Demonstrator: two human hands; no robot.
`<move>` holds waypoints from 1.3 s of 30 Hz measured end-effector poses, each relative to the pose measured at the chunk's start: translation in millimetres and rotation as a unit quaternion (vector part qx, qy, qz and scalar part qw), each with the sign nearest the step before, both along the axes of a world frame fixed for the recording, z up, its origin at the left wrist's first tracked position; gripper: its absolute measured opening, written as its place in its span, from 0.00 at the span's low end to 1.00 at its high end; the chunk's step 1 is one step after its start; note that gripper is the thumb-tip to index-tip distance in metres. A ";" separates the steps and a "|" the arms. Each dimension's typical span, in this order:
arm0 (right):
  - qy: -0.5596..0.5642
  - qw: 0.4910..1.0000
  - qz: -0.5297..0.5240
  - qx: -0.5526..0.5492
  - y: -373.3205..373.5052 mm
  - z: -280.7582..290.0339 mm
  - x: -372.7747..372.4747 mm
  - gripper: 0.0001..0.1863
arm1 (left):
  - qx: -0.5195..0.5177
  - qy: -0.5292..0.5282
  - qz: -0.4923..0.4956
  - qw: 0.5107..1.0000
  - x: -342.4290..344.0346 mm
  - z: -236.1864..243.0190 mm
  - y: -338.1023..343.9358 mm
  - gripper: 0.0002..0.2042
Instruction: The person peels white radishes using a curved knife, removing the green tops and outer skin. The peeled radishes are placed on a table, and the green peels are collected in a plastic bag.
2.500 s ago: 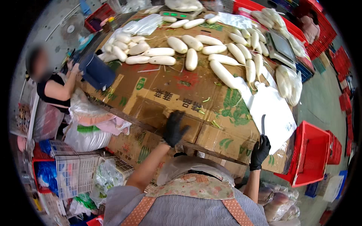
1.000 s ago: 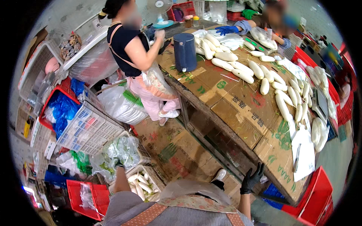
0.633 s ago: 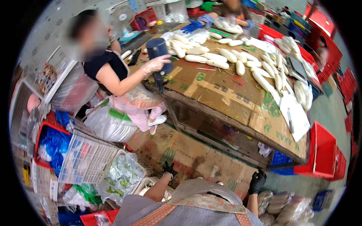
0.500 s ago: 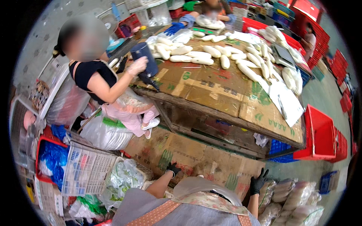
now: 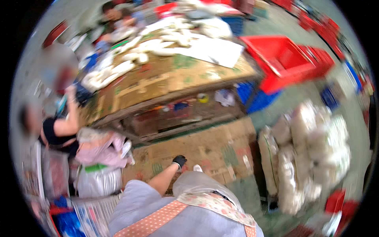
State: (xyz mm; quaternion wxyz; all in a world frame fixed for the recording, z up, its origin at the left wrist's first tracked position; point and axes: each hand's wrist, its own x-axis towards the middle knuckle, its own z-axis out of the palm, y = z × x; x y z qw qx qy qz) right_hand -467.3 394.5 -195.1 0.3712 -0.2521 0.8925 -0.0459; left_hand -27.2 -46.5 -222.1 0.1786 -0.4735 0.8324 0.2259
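Note:
My left hand [image 5: 179, 161], in a black glove, hangs in front of my apron above the cardboard-covered floor. Motion blur smears its fingers, so their pose is unclear, and no held object shows. My right hand is out of view. Ahead stands a work table [image 5: 136, 89] topped with flattened cardboard. Long white radishes [image 5: 136, 57] lie heaped along its far side. A white sheet [image 5: 215, 51] lies at its right end.
To my right, several clear bags of long white goods [image 5: 302, 154] stand packed together. A red crate [image 5: 274, 59] sits beyond the table's right corner, above a blue crate [image 5: 256, 96]. On the left is a co-worker [image 5: 59, 126]; white sacks [image 5: 98, 181] lie below.
My view has swung to the right, so the table and co-worker sit further left and the bags show more fully. My right hand has left the picture.

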 end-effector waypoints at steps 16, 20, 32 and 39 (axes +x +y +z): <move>-0.130 0.697 -0.640 -0.297 162.8 -28.3 82.5 0.13 | 0.081 0.000 -0.265 0.961 -212.9 -30.0 93.3 0.18; -0.152 0.571 -0.766 -0.252 227.7 -30.4 125.1 0.13 | 0.098 0.049 -0.345 0.932 -265.7 -7.0 103.2 0.14; 0.013 0.933 -0.354 -0.054 238.1 -79.1 151.4 0.13 | 0.157 0.045 -0.395 0.904 -397.1 -16.7 126.6 0.13; 0.130 0.803 -0.554 -0.174 292.7 -93.7 85.6 0.11 | 0.122 -0.020 -0.495 0.860 -498.9 -39.1 184.2 0.13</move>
